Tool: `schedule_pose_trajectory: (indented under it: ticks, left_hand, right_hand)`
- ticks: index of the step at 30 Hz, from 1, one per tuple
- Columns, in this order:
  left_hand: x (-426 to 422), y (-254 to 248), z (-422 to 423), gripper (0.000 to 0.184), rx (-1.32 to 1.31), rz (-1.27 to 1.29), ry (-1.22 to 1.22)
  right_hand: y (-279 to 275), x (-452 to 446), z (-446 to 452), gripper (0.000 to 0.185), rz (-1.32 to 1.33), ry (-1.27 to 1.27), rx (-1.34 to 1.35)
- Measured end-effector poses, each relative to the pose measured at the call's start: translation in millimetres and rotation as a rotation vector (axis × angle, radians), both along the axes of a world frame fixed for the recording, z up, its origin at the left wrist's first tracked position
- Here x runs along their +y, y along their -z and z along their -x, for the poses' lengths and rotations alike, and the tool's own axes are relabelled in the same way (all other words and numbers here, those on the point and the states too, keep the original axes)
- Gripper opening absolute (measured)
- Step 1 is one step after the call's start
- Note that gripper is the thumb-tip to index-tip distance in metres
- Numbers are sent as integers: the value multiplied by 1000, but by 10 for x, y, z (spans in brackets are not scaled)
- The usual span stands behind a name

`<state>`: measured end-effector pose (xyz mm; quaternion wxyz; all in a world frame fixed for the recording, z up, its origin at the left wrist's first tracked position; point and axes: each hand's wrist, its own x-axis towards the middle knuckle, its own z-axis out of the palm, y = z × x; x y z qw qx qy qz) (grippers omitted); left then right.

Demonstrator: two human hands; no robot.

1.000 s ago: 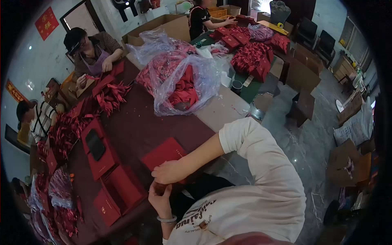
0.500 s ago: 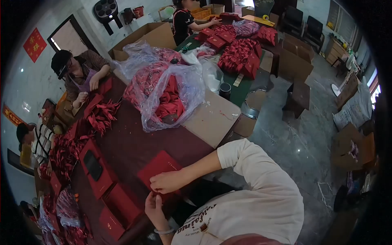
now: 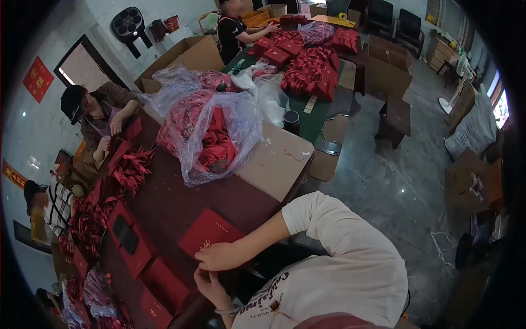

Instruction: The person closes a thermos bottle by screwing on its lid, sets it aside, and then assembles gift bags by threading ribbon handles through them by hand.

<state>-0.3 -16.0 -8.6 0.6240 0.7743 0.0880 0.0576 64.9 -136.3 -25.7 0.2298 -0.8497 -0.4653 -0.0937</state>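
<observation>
Logged remotely: right of the black rectangular phone [image 3: 125, 237], the flat red card-like box with gold emblem [image 3: 208, 227] lies partly hidden by the right hand [image 3: 218, 256], left hand [image 3: 211, 288] meeting it, fingers curled, though I can't tell what they pinch; I'd steady both hands, box unshifted.

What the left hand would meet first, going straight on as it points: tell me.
Most likely the right hand. The left hand's fingers point up toward it from just below in the picture; depth is unclear, and they may already be touching.
</observation>
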Motion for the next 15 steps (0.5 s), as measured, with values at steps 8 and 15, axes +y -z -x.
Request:
schedule_pose_trajectory:
  ticks: [8,15]
  left_hand:
    - [217,359,-41,23,-3,123,-42]
    - [45,86,5,23,29,128,-50]
  right_hand:
    - [-536,-979,173,28,-946,375,419]
    - [-419,-2836,388,58,-1702,1058,192]
